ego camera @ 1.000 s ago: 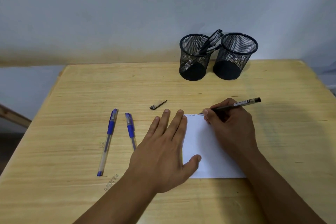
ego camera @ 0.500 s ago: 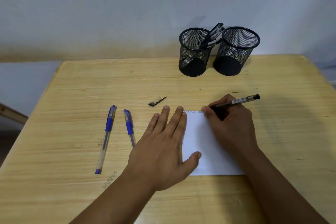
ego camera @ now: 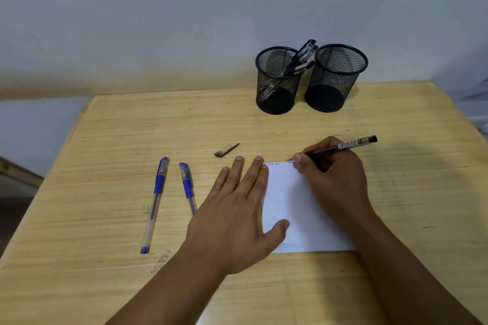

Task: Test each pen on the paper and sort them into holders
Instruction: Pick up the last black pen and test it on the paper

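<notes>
A white sheet of paper lies on the wooden table. My left hand rests flat on the sheet's left edge, fingers spread. My right hand grips a black pen with its tip at the paper's top edge, beside small written marks. Two blue capped pens, one longer and one partly hidden under my left hand, lie to the left. A black pen cap lies above my left fingers. Two black mesh holders stand at the back: the left one contains black pens, the right one looks empty.
A pale wall rises right behind the table's far edge. The table's left edge drops off to a wooden bar and floor at the lower left. Small printed marks show on the wood near my left forearm.
The pen tip has shifted slightly right along the paper's top edge. My left hand keeps its place on the sheet. The camera has tilted a little.
</notes>
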{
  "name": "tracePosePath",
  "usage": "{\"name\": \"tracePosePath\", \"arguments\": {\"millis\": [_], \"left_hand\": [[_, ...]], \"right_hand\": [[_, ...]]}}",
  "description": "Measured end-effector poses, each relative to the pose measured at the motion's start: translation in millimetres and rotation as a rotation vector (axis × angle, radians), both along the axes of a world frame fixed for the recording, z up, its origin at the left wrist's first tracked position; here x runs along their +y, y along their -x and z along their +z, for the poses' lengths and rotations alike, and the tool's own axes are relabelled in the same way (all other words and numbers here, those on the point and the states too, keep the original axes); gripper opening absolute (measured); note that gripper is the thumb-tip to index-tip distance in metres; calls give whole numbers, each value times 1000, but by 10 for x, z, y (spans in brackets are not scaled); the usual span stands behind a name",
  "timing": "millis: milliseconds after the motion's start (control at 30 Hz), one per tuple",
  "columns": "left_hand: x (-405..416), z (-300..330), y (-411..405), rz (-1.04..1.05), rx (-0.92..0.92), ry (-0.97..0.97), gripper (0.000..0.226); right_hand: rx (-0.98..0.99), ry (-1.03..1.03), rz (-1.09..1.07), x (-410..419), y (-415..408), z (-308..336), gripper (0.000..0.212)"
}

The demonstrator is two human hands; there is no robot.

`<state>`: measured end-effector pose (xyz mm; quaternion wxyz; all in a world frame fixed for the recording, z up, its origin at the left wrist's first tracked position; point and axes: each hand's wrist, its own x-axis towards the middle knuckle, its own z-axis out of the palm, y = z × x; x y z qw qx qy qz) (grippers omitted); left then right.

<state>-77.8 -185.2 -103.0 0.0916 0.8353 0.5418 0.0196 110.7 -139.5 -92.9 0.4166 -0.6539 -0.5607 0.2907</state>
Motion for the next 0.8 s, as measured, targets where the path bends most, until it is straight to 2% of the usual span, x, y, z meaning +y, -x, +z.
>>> {"name": "tracePosePath", "arguments": {"millis": [300,433,667,800], "left_hand": [[11,58,-18,36,-20,7,92],[26,168,-47,48,-9,29,95],[-28,247,-30,93,16,16,93],[-15,314,10,130,-7,-20,92]], "right_hand": [[304,26,-42,-49,-43,139,7],[343,27,-37,-155,-40,221,9],[251,-23,22,-321,-9,253,9],[292,-34,34,-371,-8,258,9]]}}
